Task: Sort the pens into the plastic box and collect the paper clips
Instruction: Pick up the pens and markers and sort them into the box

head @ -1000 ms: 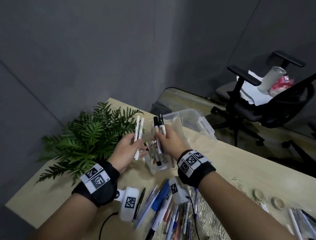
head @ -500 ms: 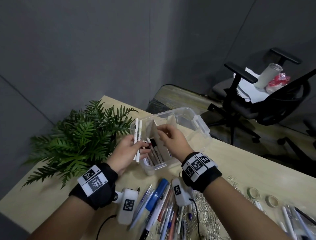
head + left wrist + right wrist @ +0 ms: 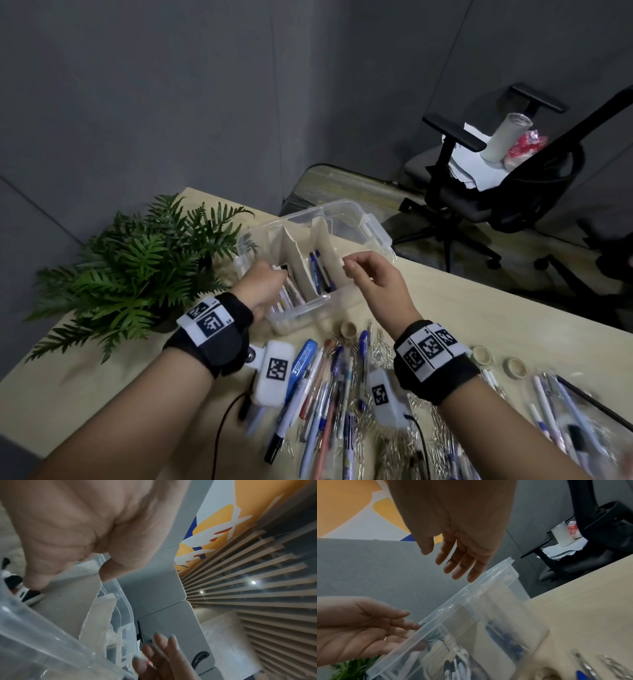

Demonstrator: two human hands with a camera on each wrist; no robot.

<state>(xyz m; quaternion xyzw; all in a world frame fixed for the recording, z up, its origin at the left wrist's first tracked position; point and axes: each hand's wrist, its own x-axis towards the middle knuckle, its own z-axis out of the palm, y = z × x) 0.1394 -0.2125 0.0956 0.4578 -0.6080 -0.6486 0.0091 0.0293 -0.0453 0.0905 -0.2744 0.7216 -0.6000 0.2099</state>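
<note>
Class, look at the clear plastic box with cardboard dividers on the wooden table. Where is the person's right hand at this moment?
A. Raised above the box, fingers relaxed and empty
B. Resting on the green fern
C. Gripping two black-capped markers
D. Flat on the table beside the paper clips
A: the right hand hangs over the clear plastic box with loose fingers holding nothing, as the right wrist view shows.

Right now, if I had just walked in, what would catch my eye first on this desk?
Probably the clear plastic box in the middle of the desk, split by cardboard dividers with pens standing in it, and both hands over it: the left hand reaching inside, the right hand hovering empty. Next, the heap of loose pens and shiny paper clips nearest the person, and the green fern at the left.
</note>
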